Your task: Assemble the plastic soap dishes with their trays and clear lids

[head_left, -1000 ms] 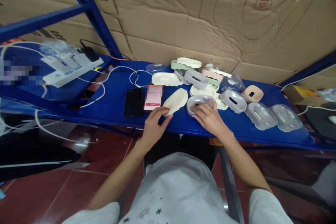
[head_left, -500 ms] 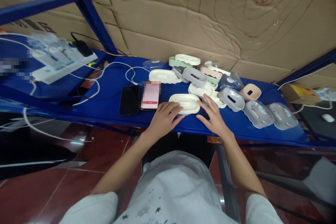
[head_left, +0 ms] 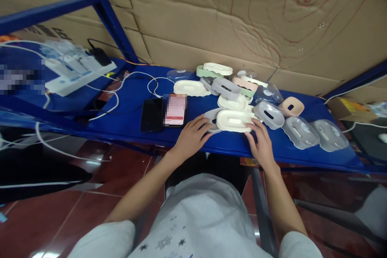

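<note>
Near the front edge of the shelf lies a cream oval plastic tray (head_left: 235, 121), with a raised rectangle in its middle. Its left end overlaps a grey plastic cover (head_left: 211, 115) with a dark slot, most of which is hidden. My left hand (head_left: 193, 134) has its fingers and thumb closed around the cover's left end. At the tray's right end, my right hand (head_left: 261, 140) grips the rim, fingers on top and thumb at the near side.
Behind stand another cream tray (head_left: 190, 88), a grey slotted cover (head_left: 226, 88) and a pink cover (head_left: 245, 84). Clear covers (head_left: 300, 132) lie to the right, near a peach cover (head_left: 292, 107). Left are a black phone (head_left: 151, 115), a lit phone (head_left: 175, 111) and a power strip (head_left: 81, 80).
My right hand has moved right together with the cream tray, uncovering the grey cover's left end. My left hand stays at about the same place, now holding that end.
</note>
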### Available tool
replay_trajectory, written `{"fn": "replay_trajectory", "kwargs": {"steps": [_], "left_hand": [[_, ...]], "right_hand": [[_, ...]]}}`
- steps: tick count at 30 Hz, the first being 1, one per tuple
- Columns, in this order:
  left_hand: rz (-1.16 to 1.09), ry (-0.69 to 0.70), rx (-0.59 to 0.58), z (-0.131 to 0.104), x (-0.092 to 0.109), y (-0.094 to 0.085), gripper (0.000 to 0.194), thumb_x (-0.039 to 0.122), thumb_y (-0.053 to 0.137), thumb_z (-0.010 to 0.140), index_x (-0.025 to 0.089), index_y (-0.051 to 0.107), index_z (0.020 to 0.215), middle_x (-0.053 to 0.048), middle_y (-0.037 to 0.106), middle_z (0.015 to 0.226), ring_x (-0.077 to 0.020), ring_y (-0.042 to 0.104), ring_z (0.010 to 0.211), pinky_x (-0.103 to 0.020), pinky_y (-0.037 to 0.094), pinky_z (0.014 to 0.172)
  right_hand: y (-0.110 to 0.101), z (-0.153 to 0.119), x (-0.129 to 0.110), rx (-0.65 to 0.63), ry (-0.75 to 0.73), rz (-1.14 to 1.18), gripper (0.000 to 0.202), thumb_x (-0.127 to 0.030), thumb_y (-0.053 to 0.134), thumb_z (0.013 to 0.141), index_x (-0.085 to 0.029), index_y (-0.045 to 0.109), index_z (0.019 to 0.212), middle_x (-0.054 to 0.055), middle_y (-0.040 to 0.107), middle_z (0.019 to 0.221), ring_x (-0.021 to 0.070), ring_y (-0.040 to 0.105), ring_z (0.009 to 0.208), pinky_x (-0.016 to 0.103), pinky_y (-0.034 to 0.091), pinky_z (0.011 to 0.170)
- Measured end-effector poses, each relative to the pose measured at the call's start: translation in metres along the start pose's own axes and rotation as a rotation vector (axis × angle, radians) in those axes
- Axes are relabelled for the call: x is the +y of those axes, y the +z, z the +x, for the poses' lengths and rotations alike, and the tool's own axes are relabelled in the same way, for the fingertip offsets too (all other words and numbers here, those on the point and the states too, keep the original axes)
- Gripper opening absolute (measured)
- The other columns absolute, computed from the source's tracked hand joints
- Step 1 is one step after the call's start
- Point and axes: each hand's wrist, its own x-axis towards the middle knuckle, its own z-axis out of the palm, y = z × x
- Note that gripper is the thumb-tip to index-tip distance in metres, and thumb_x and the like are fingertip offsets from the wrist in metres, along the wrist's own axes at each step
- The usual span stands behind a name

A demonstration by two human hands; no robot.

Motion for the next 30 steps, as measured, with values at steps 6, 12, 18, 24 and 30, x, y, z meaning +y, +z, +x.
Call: {"fn": "replay_trajectory", "kwargs": {"steps": [6, 12, 18, 24, 30], "left_hand": [[-0.119, -0.112, 0.244, -0.012, 0.0, -0.021, 0.02, 0.028, 0.063, 0.108, 0.025, 0.069, 0.127, -0.008, 0.074, 0.128, -0.0251, 0.07, 0.129, -0.048, 0.058, 0.116], [-0.227, 0.001, 0.156, -0.008, 0.008, -0.016, 0.024, 0.025, 0.059, 0.109, 0.024, 0.064, 0.133, -0.011, 0.069, 0.138, -0.025, 0.063, 0.141, -0.048, 0.054, 0.122], [-0.216, 0.084, -0.018, -0.001, 0.0, -0.004, 0.027, 0.022, 0.055, 0.11, 0.023, 0.061, 0.136, -0.014, 0.06, 0.15, -0.0278, 0.05, 0.155, -0.051, 0.048, 0.127], [-0.07, 0.102, -0.015, -0.005, -0.007, 0.0, 0.024, 0.028, 0.071, 0.103, 0.021, 0.063, 0.124, -0.014, 0.064, 0.143, -0.0337, 0.054, 0.149, -0.055, 0.051, 0.123], [-0.092, 0.073, -0.059, -0.007, -0.008, 0.003, 0.021, 0.026, 0.068, 0.103, 0.022, 0.062, 0.123, -0.013, 0.06, 0.147, -0.0317, 0.052, 0.151, -0.053, 0.05, 0.124]], "right_hand": [[-0.02, -0.043, 0.01, -0.025, 0.091, -0.042, 0.034, -0.038, 0.055, 0.109, -0.026, 0.064, 0.139, 0.016, 0.06, 0.148, 0.0335, 0.059, 0.142, 0.061, 0.05, 0.121], [0.009, -0.019, -0.012, -0.095, 0.016, 0.08, 0.079, -0.041, 0.064, 0.105, -0.028, 0.022, 0.172, 0.02, 0.037, 0.171, 0.0353, 0.048, 0.154, 0.06, 0.049, 0.122], [0.018, 0.009, -0.018, -0.22, -0.107, 0.04, 0.072, -0.046, 0.065, 0.105, -0.035, 0.034, 0.169, 0.012, 0.02, 0.181, 0.0365, 0.025, 0.166, 0.064, 0.036, 0.13], [0.024, 0.009, -0.016, -0.225, -0.191, -0.008, 0.044, -0.037, 0.062, 0.107, -0.03, 0.061, 0.15, 0.008, 0.056, 0.162, 0.031, 0.045, 0.156, 0.057, 0.043, 0.128], [0.025, 0.002, -0.022, -0.219, -0.22, -0.105, 0.037, -0.032, 0.06, 0.108, -0.029, 0.069, 0.144, 0.005, 0.068, 0.15, 0.0313, 0.052, 0.148, 0.055, 0.047, 0.122]]}}
